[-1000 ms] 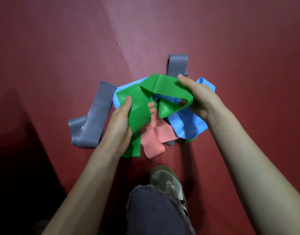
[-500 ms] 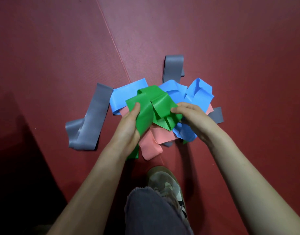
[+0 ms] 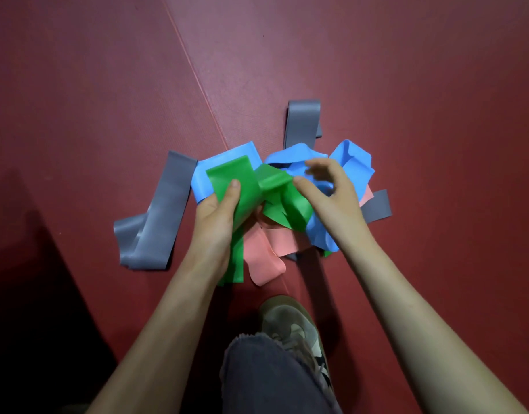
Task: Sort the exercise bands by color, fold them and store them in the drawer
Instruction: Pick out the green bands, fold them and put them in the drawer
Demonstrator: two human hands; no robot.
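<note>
Your left hand (image 3: 215, 218) grips the green band (image 3: 227, 176), thumb pressed on top. Your right hand (image 3: 332, 201) sets its thumb against the band's twisted middle. Its curled fingers are blurred over the blue bands (image 3: 354, 162), so you cannot tell whether it has a hold. The green band sits on top of the pile, above the pink band (image 3: 263, 258). Grey bands (image 3: 158, 222) flank the pile on the red mat (image 3: 108, 85).

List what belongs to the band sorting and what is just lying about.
In the job: green band, gripped by the left hand, right hand at it; blue bands; pink band; grey bands.
Just there: red floor mat; shoe; trouser leg.
</note>
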